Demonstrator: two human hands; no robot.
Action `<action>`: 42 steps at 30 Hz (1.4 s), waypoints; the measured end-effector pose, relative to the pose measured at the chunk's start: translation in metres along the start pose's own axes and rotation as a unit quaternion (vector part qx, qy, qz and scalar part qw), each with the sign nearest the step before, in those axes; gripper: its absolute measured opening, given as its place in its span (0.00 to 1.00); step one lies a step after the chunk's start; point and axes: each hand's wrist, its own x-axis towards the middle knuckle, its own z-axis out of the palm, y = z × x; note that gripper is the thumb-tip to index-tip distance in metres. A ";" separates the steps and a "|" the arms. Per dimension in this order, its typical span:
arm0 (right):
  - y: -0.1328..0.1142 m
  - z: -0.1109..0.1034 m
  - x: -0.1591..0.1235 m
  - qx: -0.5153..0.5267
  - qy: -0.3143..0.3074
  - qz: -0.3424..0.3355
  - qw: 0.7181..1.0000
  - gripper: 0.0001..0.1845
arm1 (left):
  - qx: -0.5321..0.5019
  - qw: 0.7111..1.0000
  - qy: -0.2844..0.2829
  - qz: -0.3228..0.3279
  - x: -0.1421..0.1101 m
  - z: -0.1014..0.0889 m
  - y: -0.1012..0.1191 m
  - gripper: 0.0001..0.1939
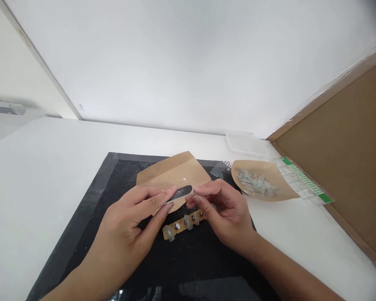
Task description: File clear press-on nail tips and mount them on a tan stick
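My left hand (138, 217) pinches a nail file (183, 192) between thumb and fingers; the file has a dark, dusty face and a pale edge. At the file's free end, my right hand (224, 209) is closed in a pinch, and whatever small thing its fingertips hold is mostly hidden. Below the hands lies a tan strip (182, 225) with round shiny spots and several clear false nail tips (188, 222) across it. Behind the file, a brown paper tray (172, 169) carries a few small white bits.
A black mat (113, 188) covers part of the white table (28, 167). On the right, a second brown paper tray (285, 186) holds many clear nail tips (255, 182), beside a clear and green plastic sheet (310, 184). A translucent lid or tray (247, 142) lies near the wall.
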 end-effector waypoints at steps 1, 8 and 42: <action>0.000 0.000 0.000 0.003 0.000 0.003 1.000 0.05 | -0.001 1.000 -0.008 0.005 0.000 0.000 -0.001 0.17; -0.008 0.000 0.001 -0.130 0.001 -0.053 0.990 0.04 | 0.020 0.999 -0.034 0.021 0.002 0.000 0.002 0.12; -0.005 0.016 0.005 -0.338 -0.004 -0.165 0.927 0.11 | 0.290 0.944 0.033 0.151 -0.008 0.009 0.005 0.10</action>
